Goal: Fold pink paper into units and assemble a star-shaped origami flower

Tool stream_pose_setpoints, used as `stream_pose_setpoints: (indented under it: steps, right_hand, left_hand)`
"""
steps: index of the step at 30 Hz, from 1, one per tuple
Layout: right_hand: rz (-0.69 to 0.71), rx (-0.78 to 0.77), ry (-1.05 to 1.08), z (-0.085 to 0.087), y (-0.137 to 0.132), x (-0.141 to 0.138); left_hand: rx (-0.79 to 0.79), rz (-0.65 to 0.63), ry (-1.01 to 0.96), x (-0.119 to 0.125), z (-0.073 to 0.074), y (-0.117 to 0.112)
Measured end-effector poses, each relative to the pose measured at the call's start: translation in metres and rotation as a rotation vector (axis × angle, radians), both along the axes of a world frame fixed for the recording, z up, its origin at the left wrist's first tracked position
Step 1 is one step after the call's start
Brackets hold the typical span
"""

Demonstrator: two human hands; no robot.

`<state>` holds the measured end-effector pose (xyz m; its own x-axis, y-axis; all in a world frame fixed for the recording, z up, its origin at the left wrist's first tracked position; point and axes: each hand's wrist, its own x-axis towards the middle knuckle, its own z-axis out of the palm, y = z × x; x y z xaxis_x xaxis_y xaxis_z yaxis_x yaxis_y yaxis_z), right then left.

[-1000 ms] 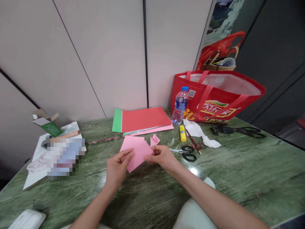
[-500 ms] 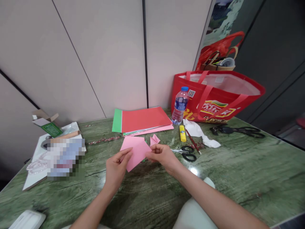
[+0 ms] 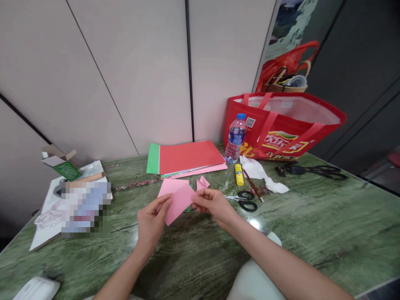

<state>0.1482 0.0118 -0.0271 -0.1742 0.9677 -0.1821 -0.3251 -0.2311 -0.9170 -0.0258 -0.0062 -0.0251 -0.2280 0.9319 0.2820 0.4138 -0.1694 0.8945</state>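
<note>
My left hand pinches a sheet of pink paper at its left side, thumb on top. At the opposite corner my right hand has its thumb and fingers closed on the same sheet. The sheet is held tilted above the table. Behind it lies more pink paper, partly covered. A small folded pink paper piece rests just past my right fingers. Scissors with black handles lie to the right of that hand. A bit of green shows under the held sheet.
A stack of coloured paper lies by the wall. To its right stand a water bottle and a red bag. Nearer are a yellow glue stick, a pencil and crumpled white tissue. An opened box sits left.
The right corner of the pink sheet has shifted slightly left in my fingers. Both hands keep their grip and have hardly moved.
</note>
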Motion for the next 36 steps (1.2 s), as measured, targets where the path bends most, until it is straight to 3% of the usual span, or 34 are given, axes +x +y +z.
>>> stream_pose_setpoints:
  steps: [10, 16, 21, 27, 36]
  right_hand:
    - [-0.021, -0.034, 0.06, 0.002, 0.0, 0.0]
    - [-0.014, -0.013, 0.077, 0.002, 0.001, 0.0]
    - [-0.122, 0.081, 0.044, 0.001, 0.003, 0.0]
    - [-0.219, 0.082, 0.026, -0.005, 0.008, 0.002]
    - [-0.183, 0.143, -0.027, -0.01, 0.008, -0.001]
  left_hand:
    - [-0.054, -0.033, -0.126, 0.0, -0.004, 0.004]
    - [-0.176, -0.081, -0.407, 0.002, -0.003, 0.006]
    - [-0.242, -0.125, -0.566, 0.004, 0.001, 0.005]
    - [-0.29, -0.169, -0.618, 0.005, 0.003, 0.004]
    - [-0.283, -0.156, -0.59, 0.003, 0.001, 0.005]
